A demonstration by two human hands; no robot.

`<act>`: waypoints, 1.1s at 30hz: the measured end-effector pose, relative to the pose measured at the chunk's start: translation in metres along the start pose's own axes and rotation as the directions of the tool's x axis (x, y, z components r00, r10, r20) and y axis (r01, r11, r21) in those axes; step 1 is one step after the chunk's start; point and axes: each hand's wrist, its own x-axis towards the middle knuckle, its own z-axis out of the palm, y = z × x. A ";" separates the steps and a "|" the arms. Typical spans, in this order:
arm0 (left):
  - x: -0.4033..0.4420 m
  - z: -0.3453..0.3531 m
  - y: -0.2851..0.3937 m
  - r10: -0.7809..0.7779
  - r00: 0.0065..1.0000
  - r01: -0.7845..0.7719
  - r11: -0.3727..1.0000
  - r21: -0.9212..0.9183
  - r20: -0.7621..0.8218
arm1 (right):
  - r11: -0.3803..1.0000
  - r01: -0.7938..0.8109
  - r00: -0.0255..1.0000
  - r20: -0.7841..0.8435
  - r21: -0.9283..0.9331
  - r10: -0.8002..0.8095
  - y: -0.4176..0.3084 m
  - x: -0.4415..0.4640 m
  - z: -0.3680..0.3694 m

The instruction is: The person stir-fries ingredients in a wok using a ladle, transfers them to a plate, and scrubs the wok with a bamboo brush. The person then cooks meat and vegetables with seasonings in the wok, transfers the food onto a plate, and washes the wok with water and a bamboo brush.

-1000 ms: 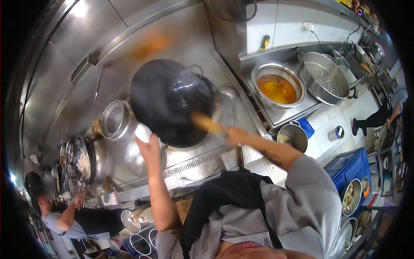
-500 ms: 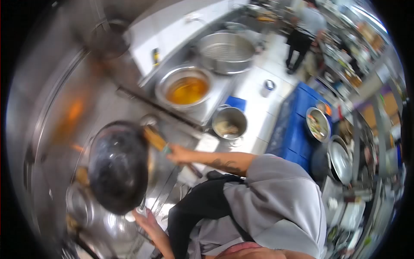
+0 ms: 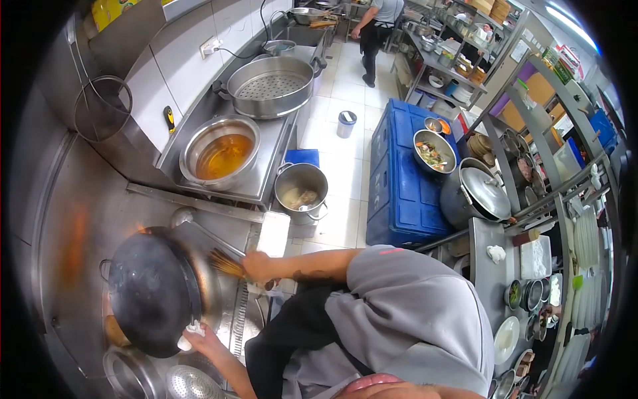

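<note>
At the steel stove (image 3: 70, 302), the left hand (image 3: 211, 347) had its fingers closed on white cloth (image 3: 190, 337) at the rim of the wok (image 3: 146, 292), probably against heat, while the right hand (image 3: 258, 266) kept its fingers curled around the brush (image 3: 226, 263) nearby

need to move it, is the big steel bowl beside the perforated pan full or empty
Partly full: orange liquid lies in the steel bowl, below its rim.
</note>
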 end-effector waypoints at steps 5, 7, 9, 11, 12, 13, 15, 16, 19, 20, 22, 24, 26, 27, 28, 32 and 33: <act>-0.015 0.008 0.002 -0.004 1.000 0.004 0.999 -0.033 -0.003 | 0.993 -0.095 0.994 -0.047 0.069 0.099 0.023 0.030 0.024; -0.012 0.005 0.005 -0.068 0.998 0.068 0.997 0.039 0.014 | 0.982 -0.130 0.990 -0.026 0.139 0.135 0.024 0.033 0.022; -0.014 -0.001 0.012 -0.137 0.990 0.136 0.989 0.054 0.021 | 0.969 -0.101 0.986 -0.107 0.225 0.127 0.022 0.037 0.006; -0.030 -0.005 0.023 -0.209 0.978 0.208 0.978 0.005 0.030 | 0.952 -0.079 0.985 -0.121 0.296 0.119 0.011 0.036 -0.036; -0.047 -0.010 0.028 -0.114 0.994 0.113 0.983 0.142 -0.003 | 0.941 -0.085 0.987 -0.100 0.328 0.124 0.008 0.030 -0.054; -0.069 -0.017 0.031 -0.017 1.000 0.023 0.959 0.282 -0.024 | 0.946 -0.007 0.981 -0.182 0.325 0.070 0.018 0.031 -0.049; -0.082 -0.051 0.037 0.057 0.996 -0.029 0.926 0.375 -0.065 | 0.935 0.188 0.923 -0.380 0.302 -0.063 0.036 0.026 -0.052; -0.086 -0.091 0.038 0.031 0.995 0.003 0.942 0.334 -0.096 | 0.913 0.299 0.863 -0.486 0.279 -0.134 0.042 0.016 -0.057; -0.117 -0.119 0.043 0.022 0.966 0.129 0.822 0.555 -0.256 | 0.815 0.089 0.985 -0.171 0.573 0.013 0.025 -0.015 -0.107; -0.137 -0.126 0.045 0.043 0.938 0.205 0.730 0.652 -0.344 | 0.802 0.080 0.987 -0.159 0.592 0.019 0.028 -0.010 -0.104; -0.154 -0.133 0.036 0.139 0.916 0.278 0.455 0.846 -0.376 | 0.811 0.189 0.964 -0.263 0.554 -0.045 0.038 0.000 -0.119; -0.145 -0.177 0.003 0.279 0.948 0.114 0.154 0.982 -0.154 | 0.598 0.099 0.985 -0.164 0.795 0.055 0.028 -0.014 -0.154; -0.124 -0.215 -0.033 0.279 0.953 0.148 -0.078 0.986 -0.121 | 0.547 0.135 0.989 -0.142 0.826 -0.030 0.011 -0.037 -0.205; -0.135 -0.198 -0.037 0.291 0.956 0.107 -0.201 0.974 -0.045 | 0.550 0.169 0.984 -0.171 0.818 -0.048 0.018 -0.043 -0.218; -0.129 -0.205 -0.044 0.339 0.941 0.063 -0.184 0.981 0.003 | 0.533 0.143 0.986 -0.165 0.834 -0.006 0.016 -0.048 -0.233; -0.142 -0.179 -0.049 0.429 0.903 0.062 -0.145 0.987 0.006 | 0.606 0.029 0.985 -0.124 0.795 0.116 0.043 -0.074 -0.280; -0.146 -0.173 -0.047 0.433 0.901 0.104 -0.140 0.985 -0.034 | 0.645 0.016 0.984 -0.126 0.764 0.125 0.045 -0.079 -0.288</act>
